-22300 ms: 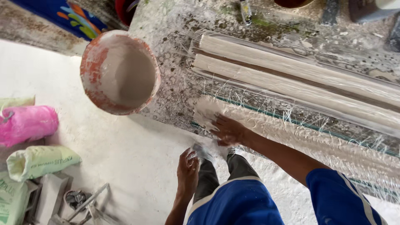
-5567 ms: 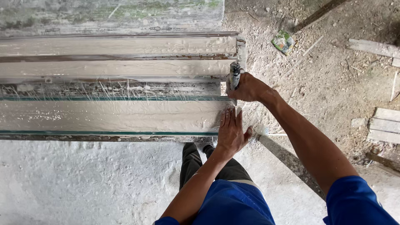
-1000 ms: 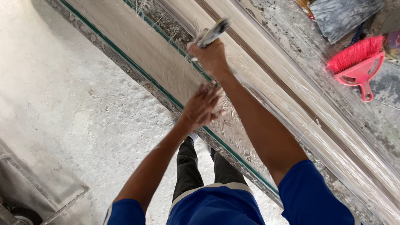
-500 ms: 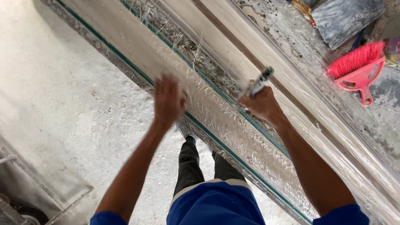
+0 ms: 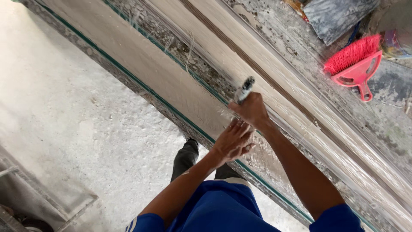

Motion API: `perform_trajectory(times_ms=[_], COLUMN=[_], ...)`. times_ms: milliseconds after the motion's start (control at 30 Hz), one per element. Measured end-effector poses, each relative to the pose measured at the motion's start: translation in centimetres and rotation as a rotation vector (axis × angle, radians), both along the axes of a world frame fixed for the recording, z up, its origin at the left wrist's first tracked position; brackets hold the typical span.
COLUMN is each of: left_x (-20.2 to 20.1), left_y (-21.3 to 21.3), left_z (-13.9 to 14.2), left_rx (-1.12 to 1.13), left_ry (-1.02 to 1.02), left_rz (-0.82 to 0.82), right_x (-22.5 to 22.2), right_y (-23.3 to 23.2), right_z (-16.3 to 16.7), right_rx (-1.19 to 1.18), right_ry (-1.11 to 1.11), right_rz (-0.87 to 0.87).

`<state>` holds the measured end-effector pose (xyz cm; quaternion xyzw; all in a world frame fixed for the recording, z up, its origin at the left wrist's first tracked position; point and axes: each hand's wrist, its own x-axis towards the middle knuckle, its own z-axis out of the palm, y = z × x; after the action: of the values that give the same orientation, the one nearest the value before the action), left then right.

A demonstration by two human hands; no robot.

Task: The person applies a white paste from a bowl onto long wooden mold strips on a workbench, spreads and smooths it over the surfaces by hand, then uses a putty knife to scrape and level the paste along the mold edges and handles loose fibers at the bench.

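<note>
A long plaster moulding strip (image 5: 141,64) covered in glass fibres lies on a workbench that runs diagonally across the view. My right hand (image 5: 251,111) is closed around a small tool (image 5: 244,89) with a plaster-spattered handle, held just above the strip. My left hand (image 5: 232,141) rests with fingers spread flat on the fibre-covered strip, right beside and below the right hand. A second pale moulding strip (image 5: 274,86) runs parallel behind it.
A pink hand brush (image 5: 356,60) lies on the bench at the upper right, beside a grey spattered sheet (image 5: 339,15). A green edge line (image 5: 171,109) marks the bench front. The plaster-dusted floor (image 5: 77,129) spreads to the left, with a metal frame (image 5: 51,202) at bottom left.
My left hand has moved right along the strip to meet my right hand. The right hand with the tool has shifted slightly left and down.
</note>
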<state>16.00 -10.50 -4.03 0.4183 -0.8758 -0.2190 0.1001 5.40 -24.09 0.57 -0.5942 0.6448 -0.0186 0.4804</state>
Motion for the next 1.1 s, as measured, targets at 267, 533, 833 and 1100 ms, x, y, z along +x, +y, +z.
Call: perform_trajectory(times_ms=[267,533,833,1100], left_x=[11.6,27.6,45.0,52.5], left_y=[-7.5,-18.2,-29.5,-32.5], left_z=[1.4,0.6,1.7,1.3], left_rx=[-0.042,-0.061,-0.12,-0.3], left_ry=[-0.051,-0.012,-0.097,-0.19], left_rz=[0.032,0.049,0.096,0.495], right_x=[13.5,31.0,41.9,34.6], right_y=[-8.9,-20.7,-27.7,-23.7], right_z=[-0.2,2.2,1.1,2.1], right_rx=[-0.223,-0.099,-0.23,-0.191], right_ry=[-0.234,-0.2,-0.792,-0.431], right_rz=[-0.042,-0.12,-0.216,-0.063])
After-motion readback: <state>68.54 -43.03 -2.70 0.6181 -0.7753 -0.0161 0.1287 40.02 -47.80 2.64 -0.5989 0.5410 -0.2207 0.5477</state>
